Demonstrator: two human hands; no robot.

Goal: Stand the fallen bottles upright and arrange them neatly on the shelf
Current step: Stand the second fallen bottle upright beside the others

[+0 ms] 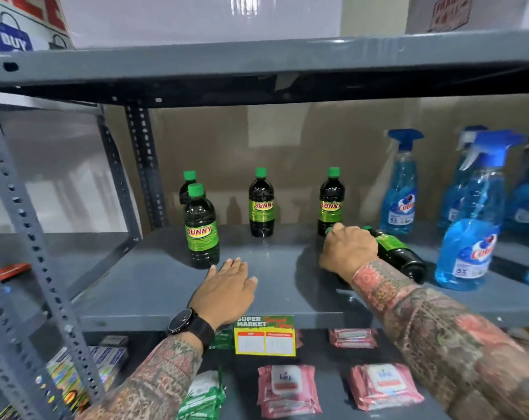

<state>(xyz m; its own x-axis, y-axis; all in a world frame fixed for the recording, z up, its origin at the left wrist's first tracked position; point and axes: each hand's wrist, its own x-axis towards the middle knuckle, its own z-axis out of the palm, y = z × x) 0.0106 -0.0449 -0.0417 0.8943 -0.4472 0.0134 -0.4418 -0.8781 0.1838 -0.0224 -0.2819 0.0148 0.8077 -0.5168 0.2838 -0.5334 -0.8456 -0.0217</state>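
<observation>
Right hand (348, 248) is down on the fallen bottle (399, 253), fingers (337, 230) curled over its neck end, close in front of the upright bottle (331, 201) at the back right. That fallen bottle lies on its side on the shelf (166, 286), cap end pointing toward the back, base angled out toward the front edge on the right, just beside the blue spray bottles (469, 231). There may be a second dark bottle under the hand; the hand hides that spot, so no call on it.

Left hand (227, 289) rests flat near the front edge, middle of the shelf, fingers together and stretched out, holding nothing. Just beyond it to the left stands the front bottle (201, 228), with another one (188, 186) tucked behind it, and a lone bottle (261, 203) at the back centre. Four already up.

So the step in hand looks like the pick-up of the last one lying down. Next move, by my reading: a firm grip at the neck, tip the base down onto the shelf, and keep clear of the upright bottle right behind. Then the spacing wants tidying, since the standing bottles are uneven.
</observation>
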